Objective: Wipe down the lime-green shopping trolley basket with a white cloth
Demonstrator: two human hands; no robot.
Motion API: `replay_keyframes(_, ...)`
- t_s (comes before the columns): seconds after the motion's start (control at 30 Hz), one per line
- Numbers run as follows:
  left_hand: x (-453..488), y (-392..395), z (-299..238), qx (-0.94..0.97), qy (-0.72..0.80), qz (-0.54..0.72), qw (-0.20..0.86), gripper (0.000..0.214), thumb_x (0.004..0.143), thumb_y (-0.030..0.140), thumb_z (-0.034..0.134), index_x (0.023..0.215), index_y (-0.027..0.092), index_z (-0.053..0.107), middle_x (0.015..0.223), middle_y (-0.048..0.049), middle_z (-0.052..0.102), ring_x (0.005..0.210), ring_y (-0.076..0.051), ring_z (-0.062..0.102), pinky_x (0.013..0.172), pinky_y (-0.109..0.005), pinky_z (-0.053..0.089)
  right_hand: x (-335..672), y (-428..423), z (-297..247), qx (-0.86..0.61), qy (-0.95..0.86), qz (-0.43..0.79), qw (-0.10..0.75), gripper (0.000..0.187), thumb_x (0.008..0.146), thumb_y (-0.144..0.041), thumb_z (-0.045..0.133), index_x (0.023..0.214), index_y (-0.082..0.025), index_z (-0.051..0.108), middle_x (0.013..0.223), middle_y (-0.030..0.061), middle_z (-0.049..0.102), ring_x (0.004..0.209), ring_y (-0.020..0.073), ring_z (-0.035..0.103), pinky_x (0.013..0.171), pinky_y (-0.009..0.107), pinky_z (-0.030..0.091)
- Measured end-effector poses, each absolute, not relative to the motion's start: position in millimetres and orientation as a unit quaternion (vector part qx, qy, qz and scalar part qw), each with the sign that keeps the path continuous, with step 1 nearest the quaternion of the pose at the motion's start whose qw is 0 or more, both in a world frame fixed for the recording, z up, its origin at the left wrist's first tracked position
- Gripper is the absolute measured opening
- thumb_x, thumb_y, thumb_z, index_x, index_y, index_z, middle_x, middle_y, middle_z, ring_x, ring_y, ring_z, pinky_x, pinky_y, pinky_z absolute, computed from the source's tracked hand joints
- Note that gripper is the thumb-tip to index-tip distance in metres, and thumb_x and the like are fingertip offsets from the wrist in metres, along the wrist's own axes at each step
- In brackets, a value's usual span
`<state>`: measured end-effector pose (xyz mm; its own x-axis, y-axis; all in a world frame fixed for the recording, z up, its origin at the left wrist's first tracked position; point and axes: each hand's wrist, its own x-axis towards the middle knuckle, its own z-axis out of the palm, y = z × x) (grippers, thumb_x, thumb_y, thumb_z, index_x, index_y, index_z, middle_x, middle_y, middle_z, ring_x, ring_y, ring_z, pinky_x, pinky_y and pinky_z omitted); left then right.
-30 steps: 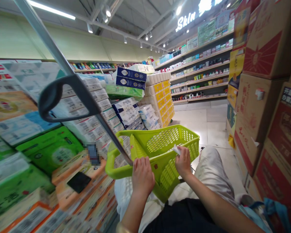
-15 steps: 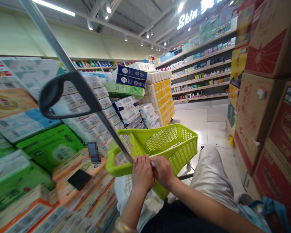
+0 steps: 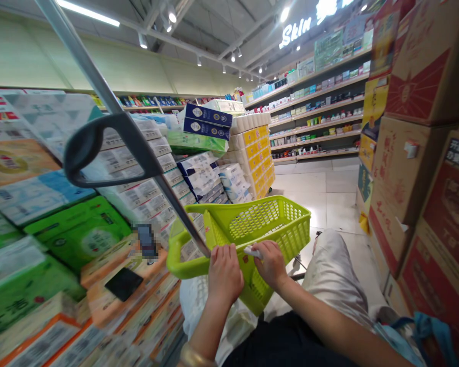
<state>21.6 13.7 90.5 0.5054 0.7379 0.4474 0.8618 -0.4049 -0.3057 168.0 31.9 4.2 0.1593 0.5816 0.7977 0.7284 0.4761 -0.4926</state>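
Note:
A lime-green plastic shopping basket (image 3: 275, 219) on wheels stands in the aisle in front of me. Its grey metal pull handle (image 3: 110, 137) slants up to the upper left. My left hand (image 3: 225, 274) is closed on the basket's near rim, at the foot of the handle. Beside it, my right hand (image 3: 271, 264) rests on the same rim, with its fingers pinched on a small white crumpled paper (image 3: 252, 251).
Stacks of tissue packs and boxes (image 3: 72, 239) crowd the left, with a black phone (image 3: 124, 284) lying on one. Brown and red cartons (image 3: 416, 168) are piled on the right. The tiled aisle (image 3: 325, 193) runs ahead to stocked shelves (image 3: 317, 117).
My right hand came left from inside the basket to the near rim beside my left hand, then shifted slightly right with the white paper. My left hand stayed put.

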Motion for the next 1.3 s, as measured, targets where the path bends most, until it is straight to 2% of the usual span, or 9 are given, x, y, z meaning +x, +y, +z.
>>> replay_keyframes(0.2, 19, 13, 90, -0.829, -0.49, -0.118, 0.243, 0.048, 0.072, 0.014, 0.052, 0.119, 0.007, 0.054, 0.104, -0.0132, 0.061, 0.104, -0.027, 0.052, 0.106, -0.044, 0.03, 148, 27, 16, -0.41, -0.708, -0.048, 0.573, 0.02, 0.078, -0.009, 0.053, 0.09, -0.023, 0.062, 0.089, 0.0018, 0.068, 0.085, 0.0175, 0.06, 0.088, 0.033, 0.041)
replay_keyframes(0.33, 19, 14, 90, -0.827, -0.492, -0.115, 0.248, 0.054, 0.069, 0.016, 0.055, 0.122, 0.004, 0.053, 0.105, -0.0128, 0.06, 0.104, -0.027, 0.051, 0.108, -0.043, 0.028, 194, 38, -10, -0.468, -0.654, -0.067, 0.591, 0.023, 0.077, -0.007, 0.051, 0.089, -0.023, 0.061, 0.094, 0.002, 0.071, 0.088, 0.0188, 0.063, 0.093, 0.036, 0.039)
replay_keyframes(0.5, 22, 14, 89, -0.83, -0.484, -0.122, 0.25, 0.056, 0.069, 0.016, 0.055, 0.123, 0.004, 0.052, 0.107, -0.0146, 0.059, 0.104, -0.028, 0.05, 0.107, -0.044, 0.029, 228, 48, -29, -0.572, -0.543, -0.085, 0.609, 0.018, 0.078, -0.01, 0.05, 0.084, -0.022, 0.061, 0.088, 0.004, 0.072, 0.084, 0.0218, 0.064, 0.09, 0.04, 0.041)
replay_keyframes(0.73, 22, 13, 89, -0.829, -0.484, -0.129, 0.248, 0.054, 0.069, 0.014, 0.054, 0.122, 0.005, 0.052, 0.106, -0.0145, 0.06, 0.106, -0.028, 0.05, 0.106, -0.046, 0.029, 177, 36, -9, -0.5, -0.634, -0.047, 0.588, 0.029, 0.073, -0.005, 0.049, 0.093, -0.024, 0.06, 0.095, 0.0021, 0.071, 0.089, 0.0192, 0.064, 0.098, 0.037, 0.04)
replay_keyframes(0.9, 17, 14, 87, -0.827, -0.486, -0.13, 0.252, 0.055, 0.068, 0.015, 0.055, 0.122, 0.004, 0.053, 0.106, -0.0139, 0.059, 0.104, -0.028, 0.05, 0.106, -0.045, 0.029, 186, 35, -13, -0.476, -0.673, -0.051, 0.564, 0.032, 0.075, -0.005, 0.048, 0.096, -0.026, 0.06, 0.101, 0.0005, 0.071, 0.093, 0.018, 0.065, 0.102, 0.038, 0.036)
replay_keyframes(1.1, 18, 14, 88, -0.828, -0.486, -0.132, 0.247, 0.055, 0.068, 0.016, 0.055, 0.123, 0.006, 0.052, 0.106, -0.0136, 0.058, 0.103, -0.028, 0.05, 0.105, -0.046, 0.03, 221, 47, -31, -0.559, -0.572, -0.076, 0.595, 0.021, 0.078, -0.01, 0.048, 0.089, -0.023, 0.06, 0.093, 0.0029, 0.072, 0.089, 0.0207, 0.066, 0.097, 0.041, 0.038)
replay_keyframes(1.3, 21, 12, 90, -0.823, -0.492, -0.124, 0.255, 0.053, 0.069, 0.016, 0.054, 0.121, 0.006, 0.053, 0.104, -0.0135, 0.06, 0.104, -0.028, 0.051, 0.106, -0.044, 0.029, 186, 41, -20, -0.529, -0.596, -0.065, 0.601, 0.027, 0.073, -0.007, 0.048, 0.091, -0.024, 0.058, 0.096, 0.003, 0.071, 0.091, 0.0204, 0.064, 0.095, 0.038, 0.037)
